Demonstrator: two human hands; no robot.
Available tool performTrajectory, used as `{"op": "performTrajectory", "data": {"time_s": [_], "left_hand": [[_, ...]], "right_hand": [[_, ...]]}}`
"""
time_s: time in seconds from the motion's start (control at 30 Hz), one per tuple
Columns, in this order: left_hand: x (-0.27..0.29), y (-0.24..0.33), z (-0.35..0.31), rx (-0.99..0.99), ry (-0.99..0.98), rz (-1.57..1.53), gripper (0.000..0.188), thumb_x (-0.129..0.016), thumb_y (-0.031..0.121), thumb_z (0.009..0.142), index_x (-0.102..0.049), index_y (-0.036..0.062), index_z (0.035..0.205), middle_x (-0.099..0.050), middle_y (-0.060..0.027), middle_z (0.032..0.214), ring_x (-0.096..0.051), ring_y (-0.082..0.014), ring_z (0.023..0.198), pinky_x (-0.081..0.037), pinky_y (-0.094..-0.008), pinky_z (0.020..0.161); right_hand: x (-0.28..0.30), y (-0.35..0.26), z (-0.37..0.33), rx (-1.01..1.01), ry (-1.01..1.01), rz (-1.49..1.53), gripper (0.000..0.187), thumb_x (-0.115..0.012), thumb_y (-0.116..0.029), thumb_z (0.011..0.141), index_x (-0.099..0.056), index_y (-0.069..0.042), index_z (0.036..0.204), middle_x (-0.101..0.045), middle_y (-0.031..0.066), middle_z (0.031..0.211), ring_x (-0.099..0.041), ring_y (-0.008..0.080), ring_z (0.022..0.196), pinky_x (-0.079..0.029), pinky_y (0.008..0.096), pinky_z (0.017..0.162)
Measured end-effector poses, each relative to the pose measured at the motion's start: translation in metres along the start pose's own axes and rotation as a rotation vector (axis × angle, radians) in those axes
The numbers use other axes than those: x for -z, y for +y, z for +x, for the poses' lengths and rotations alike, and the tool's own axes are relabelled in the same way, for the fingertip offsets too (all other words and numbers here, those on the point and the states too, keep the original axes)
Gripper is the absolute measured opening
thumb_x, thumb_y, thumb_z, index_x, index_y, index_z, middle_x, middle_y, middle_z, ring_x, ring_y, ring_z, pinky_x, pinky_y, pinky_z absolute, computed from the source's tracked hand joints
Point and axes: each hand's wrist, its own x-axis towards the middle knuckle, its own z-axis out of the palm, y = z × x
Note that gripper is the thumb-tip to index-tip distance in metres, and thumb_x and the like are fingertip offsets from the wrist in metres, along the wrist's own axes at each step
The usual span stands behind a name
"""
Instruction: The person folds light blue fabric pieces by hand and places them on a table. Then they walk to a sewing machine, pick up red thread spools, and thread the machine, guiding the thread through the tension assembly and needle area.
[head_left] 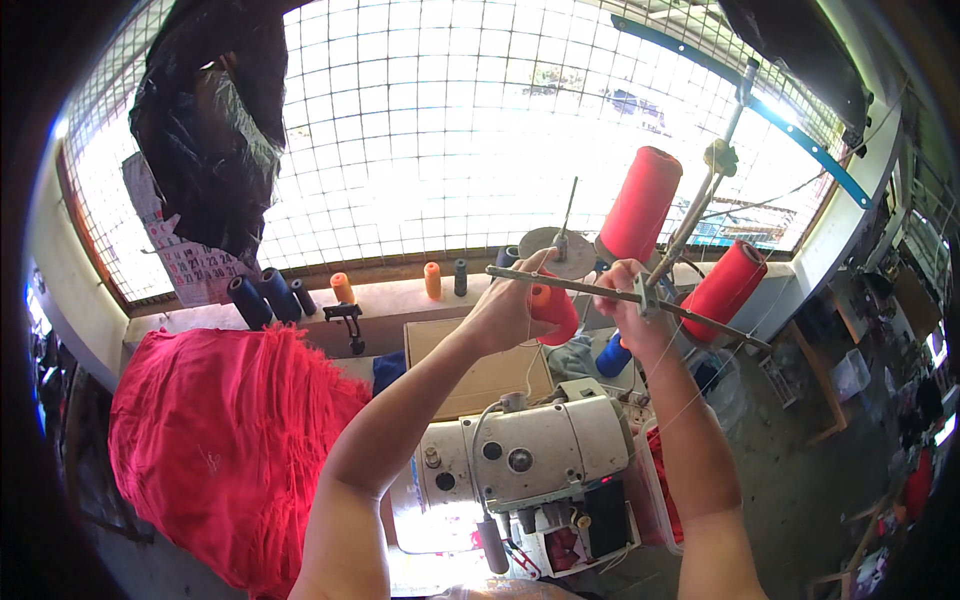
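Observation:
My left hand [506, 308] is closed around a small red thread cone [560, 318] with an orange top, just below the horizontal bar [700, 320] of a thread stand. My right hand [628, 298] is raised beside the bar's clamp, its fingers pinched together; what lies between them is too small to make out. Behind the hands, a large red thread cone [642, 200] stands on the rack next to a bare disc with an upright spindle [562, 245]. Another red cone [725, 290] leans to the right of my right hand. Below my arms sits a cream sewing machine [545, 440].
A big pile of red fabric [220, 430] rises at the left. Dark blue spools [262, 298] and orange spools [432, 281] line the sill under the wire-mesh window [420, 130]. A cardboard box [475, 375] is behind the machine, and a clear bin [658, 480] stands at its right.

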Motion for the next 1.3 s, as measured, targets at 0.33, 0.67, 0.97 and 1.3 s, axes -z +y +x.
{"op": "performTrajectory", "data": {"time_s": [0.33, 0.67, 0.97, 1.3], "left_hand": [[0.017, -0.009, -0.004, 0.057, 0.094, 0.167, 0.087, -0.075, 0.014, 0.052, -0.027, 0.0061, 0.124, -0.047, -0.0124, 0.102, -0.048, -0.0245, 0.096, -0.04, -0.0348, 0.084], [0.071, 0.005, 0.037, 0.042, 0.466, 0.007, 0.073, -0.068, 0.02, 0.062, -0.03, 0.0017, 0.121, -0.045, -0.0183, 0.107, -0.047, -0.0285, 0.099, -0.041, -0.0364, 0.083], [0.066, 0.043, 0.15, -0.172, 0.404, 0.222, 0.068, -0.073, 0.025, 0.058, -0.039, 0.004, 0.114, -0.052, -0.0167, 0.098, -0.053, -0.0262, 0.089, -0.044, -0.0346, 0.077], [0.007, -0.008, 0.151, 0.085, 0.105, 0.19, 0.067, -0.071, 0.02, 0.056, -0.039, 0.0037, 0.112, -0.053, -0.0198, 0.098, -0.053, -0.0298, 0.092, -0.043, -0.0369, 0.077]], "right_hand": [[0.004, -0.038, -0.018, -0.026, -0.1, 0.241, 0.018, -0.048, -0.022, 0.083, -0.042, -0.009, 0.072, -0.036, -0.0015, 0.053, -0.033, 0.0081, 0.041, -0.028, 0.0232, 0.04], [0.036, -0.04, -0.05, -0.134, -0.079, 0.077, 0.015, -0.049, -0.02, 0.083, -0.043, -0.006, 0.083, -0.032, -0.0011, 0.051, -0.029, 0.0073, 0.042, -0.025, 0.0214, 0.04], [0.04, -0.026, -0.053, -0.157, -0.008, 0.029, 0.016, -0.049, -0.02, 0.083, -0.044, -0.004, 0.082, -0.036, -0.0001, 0.054, -0.03, 0.0066, 0.044, -0.027, 0.0203, 0.041], [0.05, -0.025, -0.075, -0.241, 0.09, -0.206, 0.02, -0.047, -0.022, 0.085, -0.044, -0.006, 0.073, -0.038, -0.0017, 0.053, -0.033, 0.0046, 0.042, -0.028, 0.0176, 0.038]]}}
